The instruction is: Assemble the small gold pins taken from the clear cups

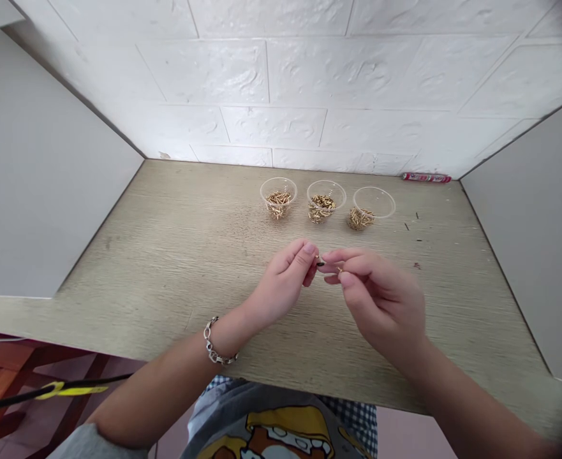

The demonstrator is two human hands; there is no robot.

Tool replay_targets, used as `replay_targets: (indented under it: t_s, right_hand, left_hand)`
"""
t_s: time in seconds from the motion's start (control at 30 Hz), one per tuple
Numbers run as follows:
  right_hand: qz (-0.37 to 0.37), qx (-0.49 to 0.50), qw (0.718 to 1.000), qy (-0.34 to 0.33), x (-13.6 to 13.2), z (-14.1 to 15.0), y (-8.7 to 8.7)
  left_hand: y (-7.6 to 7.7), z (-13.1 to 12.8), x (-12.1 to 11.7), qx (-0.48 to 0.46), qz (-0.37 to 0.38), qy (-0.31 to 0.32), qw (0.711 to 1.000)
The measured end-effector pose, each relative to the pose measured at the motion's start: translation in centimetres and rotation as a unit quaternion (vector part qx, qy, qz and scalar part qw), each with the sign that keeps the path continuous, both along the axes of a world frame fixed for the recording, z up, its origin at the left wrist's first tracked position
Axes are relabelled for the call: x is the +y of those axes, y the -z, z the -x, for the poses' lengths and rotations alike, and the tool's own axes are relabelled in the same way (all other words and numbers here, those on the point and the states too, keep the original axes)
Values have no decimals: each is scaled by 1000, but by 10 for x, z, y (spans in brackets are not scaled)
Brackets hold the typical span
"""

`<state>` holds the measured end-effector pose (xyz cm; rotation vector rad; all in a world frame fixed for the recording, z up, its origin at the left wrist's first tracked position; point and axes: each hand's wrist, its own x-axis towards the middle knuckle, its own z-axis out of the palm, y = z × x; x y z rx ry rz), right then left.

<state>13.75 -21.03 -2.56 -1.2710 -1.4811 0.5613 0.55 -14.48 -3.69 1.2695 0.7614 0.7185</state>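
Note:
Over the middle of the table, my left hand [290, 274] is closed in a pinch on a small dark-and-gold piece [320, 262], whose exact kind is too small to make out. Close by on the right, my right hand [381, 296] pinches a tiny gold metal piece [340, 270] between thumb and fingers. The two hands nearly meet. Beyond them stand three clear plastic cups, a left cup [279, 182], a middle cup [326, 185] and a right cup [381, 207], each partly filled with small gold metal pieces.
A red-and-white cylinder [427, 178] lies by the white brick-patterned wall [300, 70]. A few thin dark bits [407, 226] are scattered right of the cups. Grey panels border the table [189, 242] at left and right. A black cord [89, 382] hangs at lower left.

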Motion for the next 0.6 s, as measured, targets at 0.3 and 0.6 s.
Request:
replay_targets:
  t_s: [0.3, 0.6]
  right_hand:
    - [192, 111, 974, -45, 7, -2, -10]
    - [195, 124, 972, -44, 10, 0, -7]
  left_hand:
    - [1, -2, -2, -59, 61, 81, 993]
    - [0, -5, -7, -12, 19, 65, 998]
